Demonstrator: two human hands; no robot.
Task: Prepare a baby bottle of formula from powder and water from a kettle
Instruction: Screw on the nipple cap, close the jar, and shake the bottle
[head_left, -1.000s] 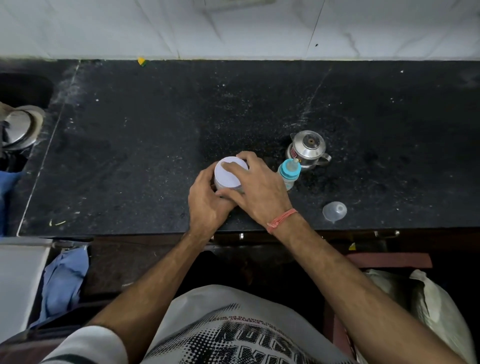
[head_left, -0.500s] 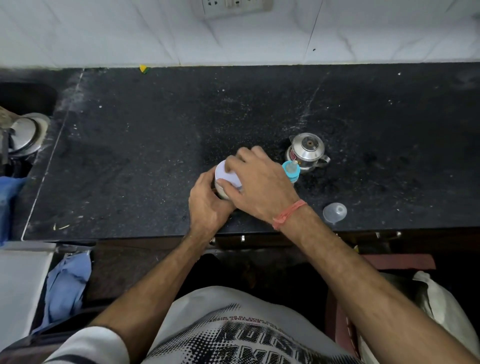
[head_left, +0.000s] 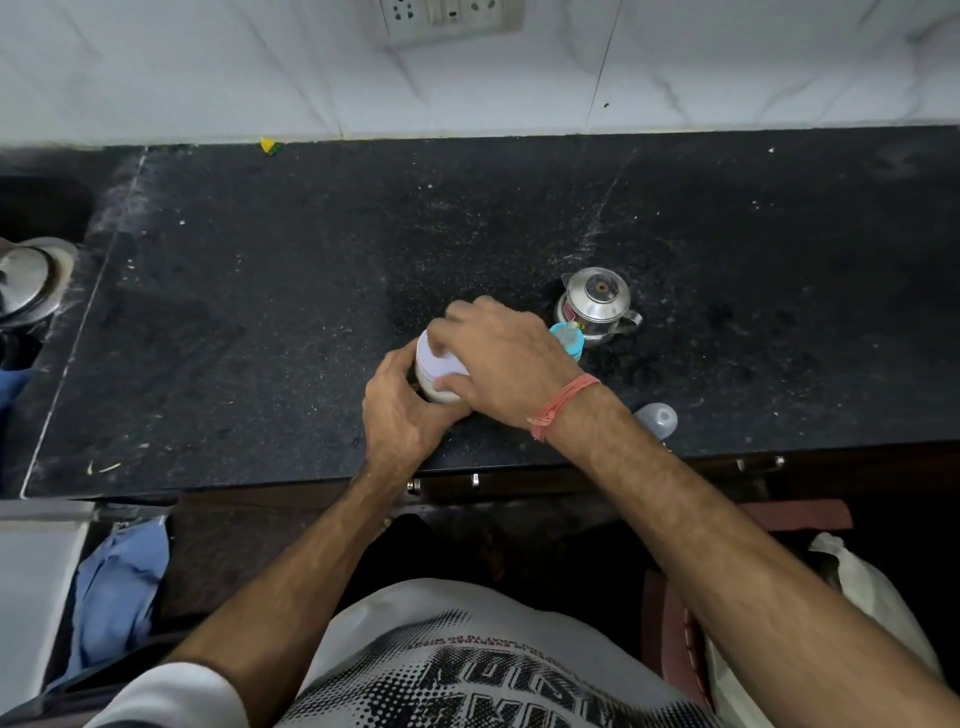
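Note:
A small powder jar (head_left: 438, 388) stands on the black counter (head_left: 291, 322) near its front edge. My left hand (head_left: 402, 413) grips the jar's side. My right hand (head_left: 501, 358) covers the jar's white lid (head_left: 439, 364), with fingers curled around its rim; the lid looks tilted. The baby bottle (head_left: 569, 340), with a teal collar and teat, stands just right of my right hand. Behind the bottle sits a small steel kettle (head_left: 597, 304). The bottle's clear cap (head_left: 657, 420) lies on the counter by my right wrist.
A steel vessel (head_left: 28, 283) sits at the far left by a sink. A socket plate (head_left: 447, 21) is on the white tiled wall. Blue cloth (head_left: 119, 582) hangs below the counter at left; a pale bag (head_left: 872, 587) is at lower right.
My right hand has closed further over the lid and turned on it. The lid now looks tilted on the jar. The view has shifted slightly upward.

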